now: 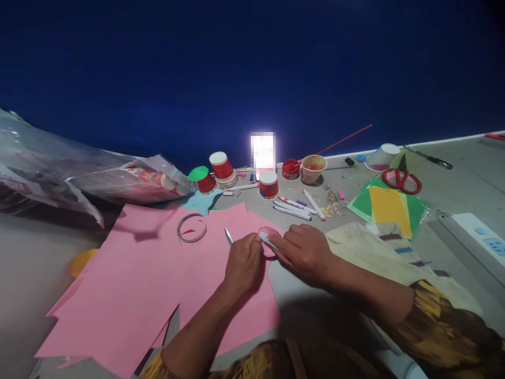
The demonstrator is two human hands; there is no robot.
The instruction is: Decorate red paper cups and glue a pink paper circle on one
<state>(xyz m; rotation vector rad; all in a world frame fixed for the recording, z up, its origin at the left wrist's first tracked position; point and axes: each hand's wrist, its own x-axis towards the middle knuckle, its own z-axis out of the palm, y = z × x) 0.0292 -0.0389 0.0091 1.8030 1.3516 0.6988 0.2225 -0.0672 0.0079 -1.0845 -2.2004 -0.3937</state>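
Observation:
Over the pink paper, my left hand [244,260] is closed, pinching the left edge of a small round pink disc [271,230] with a darker rim. My right hand [305,250] is closed too, its fingers gripping the disc's right side. A pale strip shows across the middle of the disc; its kind is not clear. A pointed metal blade [228,236] shows just beyond my left hand; I cannot tell whether that hand holds it. Beneath lie large sheets of pink paper [142,273] with a grey tape ring [179,231] on them.
Red paper cups [269,187], markers [292,211], a paint pot [291,171] and a stained cup [313,167] stand toward the wall. At right are red-handled scissors [412,184], coloured sheets [389,208], a cloth [355,245] and a power strip [477,237]. Plastic bags [87,168] lie left.

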